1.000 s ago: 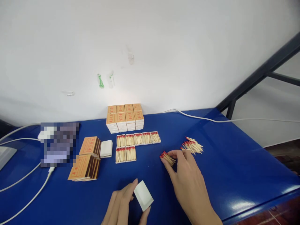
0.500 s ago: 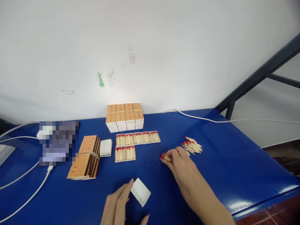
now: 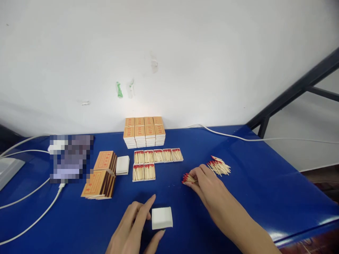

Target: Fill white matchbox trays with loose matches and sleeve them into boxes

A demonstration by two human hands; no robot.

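Note:
My right hand (image 3: 208, 185) is closed around a bundle of red-headed matches (image 3: 189, 179), their heads pointing left out of the fingers. Behind it lies a loose pile of matches (image 3: 219, 166). A small white matchbox tray (image 3: 162, 218) with no matches in it lies near the front of the table. My left hand (image 3: 139, 225) is beside this tray with its fingers apart, the thumb by the near edge and a fingertip by the left side; whether they touch it I cannot tell. Farther back, several matchbox trays filled with matches (image 3: 144, 172) stand in two rows.
Stacked orange matchboxes (image 3: 144, 132) stand against the wall. To the left are orange matchbox sleeves (image 3: 99, 176) and a stack of white trays (image 3: 122, 165). A blurred-out flat object (image 3: 72, 158) and white cables (image 3: 34, 197) lie farther left on the blue table (image 3: 254, 187).
The white tray has turned from slanted to nearly square with the table, and my left fingers have spread around it. My right hand keeps the matches in nearly the same place. The view has shifted slightly.

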